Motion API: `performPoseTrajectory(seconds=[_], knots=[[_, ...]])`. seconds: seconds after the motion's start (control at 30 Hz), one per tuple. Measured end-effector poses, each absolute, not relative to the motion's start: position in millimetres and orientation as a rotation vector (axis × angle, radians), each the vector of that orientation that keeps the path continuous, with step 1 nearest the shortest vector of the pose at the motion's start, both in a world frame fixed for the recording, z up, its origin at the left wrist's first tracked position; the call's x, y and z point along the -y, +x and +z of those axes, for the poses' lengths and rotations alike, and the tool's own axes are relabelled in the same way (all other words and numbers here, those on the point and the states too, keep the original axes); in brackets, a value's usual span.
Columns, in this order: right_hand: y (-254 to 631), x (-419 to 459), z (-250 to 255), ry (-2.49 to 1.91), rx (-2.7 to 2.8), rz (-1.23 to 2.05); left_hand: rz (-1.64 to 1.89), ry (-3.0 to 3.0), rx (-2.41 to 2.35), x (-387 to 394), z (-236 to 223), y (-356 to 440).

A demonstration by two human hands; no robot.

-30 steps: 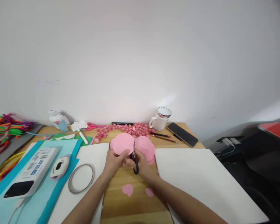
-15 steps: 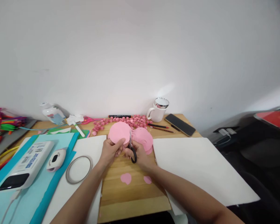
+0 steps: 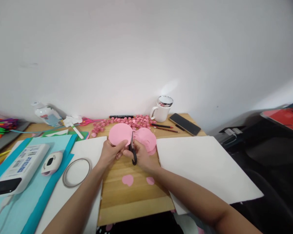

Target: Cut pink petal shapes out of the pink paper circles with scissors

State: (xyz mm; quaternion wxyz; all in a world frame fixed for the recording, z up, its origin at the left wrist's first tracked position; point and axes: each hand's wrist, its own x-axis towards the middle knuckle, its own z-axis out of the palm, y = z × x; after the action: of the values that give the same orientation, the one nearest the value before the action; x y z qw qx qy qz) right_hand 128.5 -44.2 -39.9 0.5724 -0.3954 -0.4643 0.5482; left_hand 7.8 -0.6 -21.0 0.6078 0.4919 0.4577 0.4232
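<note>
My left hand (image 3: 111,152) pinches a round pink paper disc (image 3: 120,134) by its lower edge, thumb on top. My right hand (image 3: 140,156) grips black-handled scissors (image 3: 133,155), whose blades stand upright against the disc's right edge. Just behind the right hand lie more pink paper circles (image 3: 146,138), overlapping one another. Two small pink paper scraps rest on the wood nearer me: a lobed piece (image 3: 127,180) and a smaller piece (image 3: 150,180) beside my right forearm. How far the blades reach into the paper I cannot tell.
Many rolled pink paper coils (image 3: 136,121) line the back, near a white mug (image 3: 162,109), pencils (image 3: 162,126) and a phone (image 3: 185,124). White boards (image 3: 205,165) flank the wooden table (image 3: 134,201). At left are a tape roll (image 3: 76,173), a power bank (image 3: 20,169) and a bottle (image 3: 47,114).
The whole view has shifted, so things sit slightly further left and higher. Both hands keep their hold on the disc and scissors; the scissors have turned slightly and their blades look closer together.
</note>
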Motion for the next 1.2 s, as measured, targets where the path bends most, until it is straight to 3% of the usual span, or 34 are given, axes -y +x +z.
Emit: performPoseTrajectory(seconds=[1.2], knots=[[126.4, 42.8, -39.7, -0.993, 1.093, 1.287, 0.952, 1.119, -1.195, 2.2, -17.6, 5.8]])
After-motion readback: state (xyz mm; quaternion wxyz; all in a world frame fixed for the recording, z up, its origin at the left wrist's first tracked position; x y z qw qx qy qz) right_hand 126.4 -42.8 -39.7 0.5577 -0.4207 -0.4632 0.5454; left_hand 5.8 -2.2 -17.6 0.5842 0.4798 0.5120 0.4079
